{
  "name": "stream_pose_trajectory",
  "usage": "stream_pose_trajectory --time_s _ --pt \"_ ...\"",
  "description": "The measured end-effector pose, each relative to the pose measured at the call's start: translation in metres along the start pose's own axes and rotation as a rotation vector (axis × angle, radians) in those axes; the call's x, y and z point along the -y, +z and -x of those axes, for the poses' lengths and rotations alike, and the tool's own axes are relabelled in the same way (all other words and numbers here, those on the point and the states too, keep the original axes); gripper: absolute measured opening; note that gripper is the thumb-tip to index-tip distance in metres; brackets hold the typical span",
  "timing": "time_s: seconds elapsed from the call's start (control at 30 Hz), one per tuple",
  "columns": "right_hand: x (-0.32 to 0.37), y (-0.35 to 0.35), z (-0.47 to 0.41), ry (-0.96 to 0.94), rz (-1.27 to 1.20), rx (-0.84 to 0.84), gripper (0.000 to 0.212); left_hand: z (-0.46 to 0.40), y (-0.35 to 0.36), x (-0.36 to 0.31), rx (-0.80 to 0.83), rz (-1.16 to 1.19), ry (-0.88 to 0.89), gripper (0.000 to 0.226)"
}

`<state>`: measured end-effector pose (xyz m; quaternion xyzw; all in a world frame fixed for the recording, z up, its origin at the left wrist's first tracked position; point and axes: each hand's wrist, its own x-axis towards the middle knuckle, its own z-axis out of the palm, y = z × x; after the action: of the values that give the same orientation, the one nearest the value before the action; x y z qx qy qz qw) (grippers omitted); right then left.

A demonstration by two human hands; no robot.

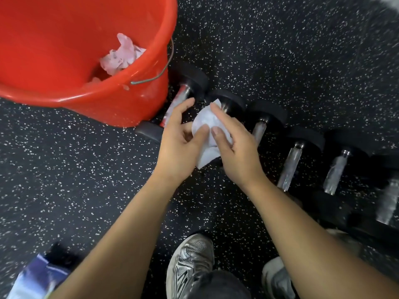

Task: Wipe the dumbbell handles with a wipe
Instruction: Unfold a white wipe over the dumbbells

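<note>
A white wipe is pinched between my left hand and my right hand, held just above the floor. Both hands grip it, thumbs on top. A row of black dumbbells with chrome handles lies on the floor behind and to the right. The leftmost dumbbell rests against the bucket. The second dumbbell is mostly hidden under the wipe and my hands. Further right lie a third dumbbell, another dumbbell and more beyond it.
A red bucket with crumpled used wipes inside stands at the upper left on the speckled black rubber floor. A blue and white wipe packet lies at the lower left. My shoes are at the bottom.
</note>
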<state>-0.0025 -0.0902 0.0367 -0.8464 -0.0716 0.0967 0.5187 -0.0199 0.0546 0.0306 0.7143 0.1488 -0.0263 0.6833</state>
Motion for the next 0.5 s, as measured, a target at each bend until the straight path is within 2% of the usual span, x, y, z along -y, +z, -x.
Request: stream_pose_trajectory --time_s 0.07,0.17,0.23,0.37,0.5 --pt "0.000 0.000 -0.001 0.017 -0.018 0.002 0.040 0.003 -0.006 0.000 -0.023 -0.020 0.044 0.064" --pt "-0.001 -0.002 0.000 0.049 -0.031 0.033 0.038 0.009 -0.016 -0.005 -0.081 -0.169 0.168 0.074" --pt "-0.001 -0.002 -0.002 0.071 -0.064 0.063 0.037 0.013 -0.019 -0.011 -0.057 -0.239 0.215 0.077" --pt "0.001 0.004 -0.004 0.139 -0.197 0.073 0.036 0.015 -0.020 -0.009 0.032 -0.298 0.167 0.077" --pt "0.005 0.013 -0.005 0.187 -0.394 -0.031 0.029 0.013 -0.018 -0.007 -0.057 -0.243 0.114 0.071"
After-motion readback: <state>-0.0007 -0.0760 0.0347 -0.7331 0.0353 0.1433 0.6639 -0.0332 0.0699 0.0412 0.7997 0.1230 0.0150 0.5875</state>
